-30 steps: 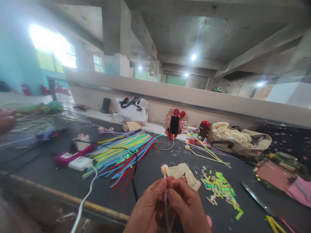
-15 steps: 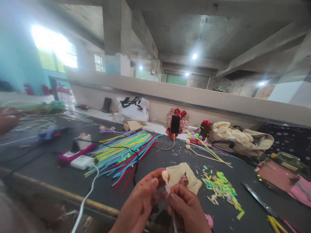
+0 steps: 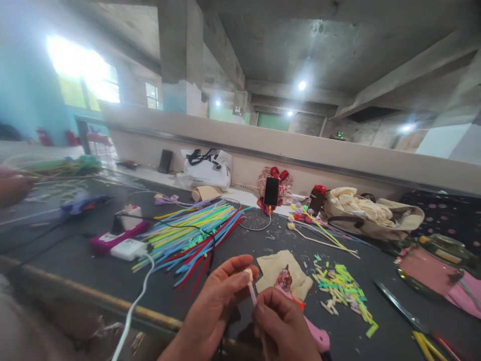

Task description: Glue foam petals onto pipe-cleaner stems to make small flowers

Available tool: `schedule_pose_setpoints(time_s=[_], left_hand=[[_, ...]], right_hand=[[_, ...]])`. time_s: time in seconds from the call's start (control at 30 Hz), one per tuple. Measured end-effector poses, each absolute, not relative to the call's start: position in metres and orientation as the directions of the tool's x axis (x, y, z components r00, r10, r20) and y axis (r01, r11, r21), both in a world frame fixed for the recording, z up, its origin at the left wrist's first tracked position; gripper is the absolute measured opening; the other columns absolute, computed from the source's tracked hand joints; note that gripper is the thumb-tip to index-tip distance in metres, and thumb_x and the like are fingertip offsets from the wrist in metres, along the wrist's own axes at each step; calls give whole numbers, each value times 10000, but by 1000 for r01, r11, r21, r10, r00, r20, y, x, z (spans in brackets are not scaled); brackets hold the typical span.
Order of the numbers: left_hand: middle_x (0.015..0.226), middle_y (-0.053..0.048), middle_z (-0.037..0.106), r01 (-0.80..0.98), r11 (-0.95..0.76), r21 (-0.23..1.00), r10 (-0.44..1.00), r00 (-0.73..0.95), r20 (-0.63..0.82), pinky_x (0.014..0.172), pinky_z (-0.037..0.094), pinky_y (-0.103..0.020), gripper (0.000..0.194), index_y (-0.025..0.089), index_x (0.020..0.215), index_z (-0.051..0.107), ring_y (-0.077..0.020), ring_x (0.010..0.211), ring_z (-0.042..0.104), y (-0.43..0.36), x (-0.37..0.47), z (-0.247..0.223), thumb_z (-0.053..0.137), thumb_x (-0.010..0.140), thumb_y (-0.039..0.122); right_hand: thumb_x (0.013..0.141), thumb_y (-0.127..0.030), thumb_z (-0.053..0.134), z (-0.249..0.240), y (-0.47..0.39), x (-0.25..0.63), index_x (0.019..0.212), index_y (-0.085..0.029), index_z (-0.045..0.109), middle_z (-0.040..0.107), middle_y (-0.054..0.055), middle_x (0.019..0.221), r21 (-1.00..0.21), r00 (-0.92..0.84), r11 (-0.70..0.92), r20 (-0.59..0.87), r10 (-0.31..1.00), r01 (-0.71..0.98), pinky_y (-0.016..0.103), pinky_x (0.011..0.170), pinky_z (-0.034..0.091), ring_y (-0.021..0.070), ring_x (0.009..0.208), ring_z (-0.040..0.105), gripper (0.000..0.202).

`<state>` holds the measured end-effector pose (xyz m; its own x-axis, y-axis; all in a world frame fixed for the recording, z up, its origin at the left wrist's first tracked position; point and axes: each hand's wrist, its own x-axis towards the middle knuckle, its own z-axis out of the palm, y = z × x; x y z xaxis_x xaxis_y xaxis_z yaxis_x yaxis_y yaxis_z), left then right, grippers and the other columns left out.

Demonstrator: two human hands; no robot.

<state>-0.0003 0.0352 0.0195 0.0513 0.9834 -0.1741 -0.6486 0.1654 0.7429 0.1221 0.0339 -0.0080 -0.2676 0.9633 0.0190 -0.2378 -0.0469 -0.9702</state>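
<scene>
Between my hands stands a thin pale pink stem (image 3: 252, 292) with a small cream bud at its top, tilted slightly to the left. My left hand (image 3: 221, 296) pinches the bud between thumb and fingers. Lower down, my right hand (image 3: 283, 323) grips the stem, which runs on below the fingers. Just behind the right hand lies a pink hot glue gun (image 3: 318, 335), partly hidden by that hand, its smeared nozzle over a beige cloth (image 3: 268, 265). To the right is a heap of short cut pieces (image 3: 343, 288) in yellow, green and cream.
A bundle of coloured fuzzy stems (image 3: 195, 235) lies at left, near a purple power strip (image 3: 107, 241) with a white cable. Scissors (image 3: 402, 306) are at right. Finished-looking buds on stems (image 3: 300, 215), a phone (image 3: 271, 191) and bags stand behind. Another person's hand (image 3: 15, 186) is far left.
My left thumb has closed onto the bud, and the bud has shifted slightly down and left. My right hand has moved a little lower, showing more of the glue gun.
</scene>
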Motion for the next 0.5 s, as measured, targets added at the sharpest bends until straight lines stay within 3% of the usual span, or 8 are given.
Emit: schedule_pose_setpoints(time_s=[0.33, 0.5], left_hand=[[730, 2, 663, -639, 139, 756, 988, 41, -147, 591, 433, -172, 193, 178, 889, 617, -87, 649, 588, 42, 0, 9, 641, 699, 167], [899, -75, 663, -698, 111, 708, 990, 16, -139, 670, 468, -249, 228, 168, 928, 619, -163, 839, 593, 42, 1, 15, 534, 780, 319]], right_hand=[[621, -238, 600, -12, 32, 121, 552, -164, 509, 461, -63, 405, -980, -219, -9, 36, 975, -201, 178, 398, 214, 65, 389, 344, 136], [611, -265, 617, -9, 32, 122, 533, -166, 499, 444, -67, 404, -968, -202, -24, 28, 979, -251, 172, 399, 235, 57, 382, 336, 173]])
